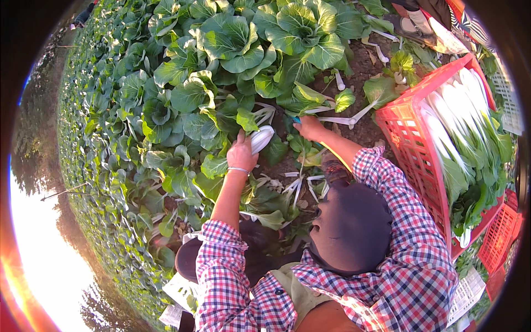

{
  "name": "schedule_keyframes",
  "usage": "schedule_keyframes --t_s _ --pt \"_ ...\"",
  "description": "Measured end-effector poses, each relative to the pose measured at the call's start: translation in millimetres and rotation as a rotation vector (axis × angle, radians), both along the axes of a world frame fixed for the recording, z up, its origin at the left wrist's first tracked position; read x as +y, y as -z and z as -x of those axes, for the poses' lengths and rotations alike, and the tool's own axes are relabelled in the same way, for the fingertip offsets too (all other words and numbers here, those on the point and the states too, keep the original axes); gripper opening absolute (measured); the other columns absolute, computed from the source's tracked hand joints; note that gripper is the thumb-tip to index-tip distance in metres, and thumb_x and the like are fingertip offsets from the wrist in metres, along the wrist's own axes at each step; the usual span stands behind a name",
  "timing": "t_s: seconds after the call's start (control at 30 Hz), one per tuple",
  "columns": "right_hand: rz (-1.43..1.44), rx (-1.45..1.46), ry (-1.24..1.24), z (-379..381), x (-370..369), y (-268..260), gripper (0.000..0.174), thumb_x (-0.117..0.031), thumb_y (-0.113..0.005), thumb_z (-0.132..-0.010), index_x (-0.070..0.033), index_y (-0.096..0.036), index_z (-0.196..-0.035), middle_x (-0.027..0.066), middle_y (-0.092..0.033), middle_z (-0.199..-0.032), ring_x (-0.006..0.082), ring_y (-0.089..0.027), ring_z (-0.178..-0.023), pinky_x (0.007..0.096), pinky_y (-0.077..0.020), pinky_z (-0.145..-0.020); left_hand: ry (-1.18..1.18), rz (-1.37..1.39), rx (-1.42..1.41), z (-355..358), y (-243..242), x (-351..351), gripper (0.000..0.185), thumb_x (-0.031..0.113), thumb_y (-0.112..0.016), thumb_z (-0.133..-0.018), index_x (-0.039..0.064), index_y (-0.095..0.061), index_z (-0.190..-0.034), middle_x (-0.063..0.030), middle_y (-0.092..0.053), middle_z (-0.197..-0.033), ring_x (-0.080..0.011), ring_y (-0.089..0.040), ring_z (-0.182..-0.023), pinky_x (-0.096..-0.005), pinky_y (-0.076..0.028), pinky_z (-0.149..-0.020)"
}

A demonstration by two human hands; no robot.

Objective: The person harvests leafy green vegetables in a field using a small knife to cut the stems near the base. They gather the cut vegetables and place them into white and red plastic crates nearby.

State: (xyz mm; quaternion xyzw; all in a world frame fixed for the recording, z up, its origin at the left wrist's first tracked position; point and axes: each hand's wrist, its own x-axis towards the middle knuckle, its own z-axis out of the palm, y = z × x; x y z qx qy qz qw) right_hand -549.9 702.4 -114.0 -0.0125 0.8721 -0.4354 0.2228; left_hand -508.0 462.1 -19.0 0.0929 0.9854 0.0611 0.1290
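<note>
My left hand (242, 152) is closed around a head of bok choy (262, 139), whose thick white stalks point to the right, away from the palm. Its leaves are partly hidden under the hand and merge with the plants around it. To the right, my right hand (309, 128) grips a tool with a blue handle (296, 120); the tool's far end is dark and hard to make out against the soil. White leaf stalks (265, 113) lie between the two hands, and cut outer leaves (351, 119) lie on the soil right of my right hand.
A red plastic crate (408, 141) filled with bok choy (464, 124) stands at the right. Growing plants (232, 37) cover the field ahead and left. Trimmed stalks (296, 186) litter the soil by my knees. More red crates (500, 236) and part of another person (417, 20) are further right.
</note>
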Motion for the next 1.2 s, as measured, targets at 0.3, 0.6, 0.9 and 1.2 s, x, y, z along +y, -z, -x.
schedule_keyframes --t_s 0.3,0.6,0.9,1.2 --pt "0.216 -0.289 -0.03 7 4 -10 0.031 -0.022 -0.054 -0.088 0.004 -0.048 -0.104 0.0094 -0.057 -0.056 0.017 -0.053 -0.04 0.0298 -0.0443 -0.038 -0.062 -0.059 -0.079 -6 19 -17 0.072 0.024 -0.074 -0.06 0.005 -0.047 -0.123 -0.0129 -0.046 -0.125 -0.0315 -0.055 -0.102 -0.0396 -0.047 -0.084" --pt "0.16 -0.392 -0.116 16 9 -25 0.034 -0.022 -0.052 -0.089 0.007 -0.049 -0.104 0.014 -0.059 -0.06 0.0181 -0.054 -0.042 0.0309 -0.0462 -0.039 -0.072 -0.072 -0.155 -12 14 -17 0.066 0.025 -0.075 -0.061 0.007 -0.051 -0.119 -0.013 -0.049 -0.123 -0.0307 -0.055 -0.103 -0.0387 -0.046 -0.085" --pt "-0.071 -0.463 -0.232 -11 41 -42 0.028 -0.024 -0.055 -0.087 0.004 -0.054 -0.087 0.0115 -0.059 -0.058 0.0173 -0.053 -0.04 0.0303 -0.0453 -0.039 -0.074 -0.143 -0.089 -35 -4 3 0.062 0.022 -0.077 -0.059 0.005 -0.055 -0.114 -0.0135 -0.042 -0.133 -0.0301 -0.054 -0.107 -0.0373 -0.045 -0.089" --pt "0.703 -0.281 0.11 -47 34 -86 0.037 -0.039 -0.066 -0.079 -0.008 -0.051 -0.091 -0.0015 -0.048 -0.065 0.0069 -0.047 -0.049 0.0209 -0.0399 -0.044 -0.013 -0.401 0.079 -94 -31 0 0.065 0.024 -0.077 -0.058 0.0 -0.054 -0.114 -0.0246 -0.045 -0.127 -0.0358 -0.051 -0.109 -0.0378 -0.044 -0.091"
